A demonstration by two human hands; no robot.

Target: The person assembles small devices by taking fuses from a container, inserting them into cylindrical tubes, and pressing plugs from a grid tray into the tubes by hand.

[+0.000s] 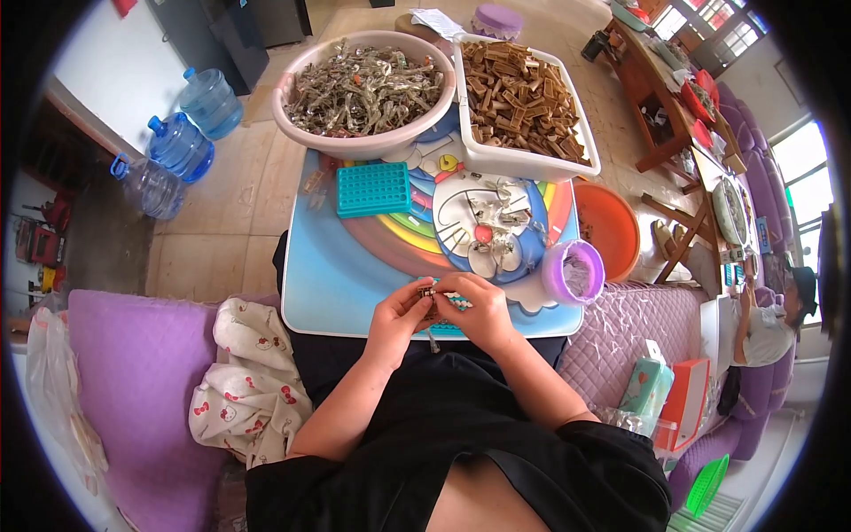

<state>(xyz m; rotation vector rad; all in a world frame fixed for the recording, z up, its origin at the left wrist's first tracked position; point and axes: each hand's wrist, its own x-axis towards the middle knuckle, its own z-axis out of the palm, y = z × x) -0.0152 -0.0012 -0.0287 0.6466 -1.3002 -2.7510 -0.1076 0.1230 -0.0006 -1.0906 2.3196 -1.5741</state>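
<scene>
**Lap-table stock, head view**

Black shirt (461, 443) and both my forearms fill the foreground. My left hand (399, 317) and right hand (479, 310) meet at the near edge of the cartoon-printed lap table (337, 284), fingers pinched shut together on a small metal clip (427, 291). Beyond: teal pegged tray (373, 188), loose metal parts (492, 222), purple cup (573, 272), round basin of grey pieces (363, 89), white bin of brown pieces (521, 97).

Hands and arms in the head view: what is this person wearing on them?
Nothing shows on the left hand or right hand: no gloves, rings or watch. Both forearms are bare. A black short-sleeved top covers only the upper arms.
</scene>
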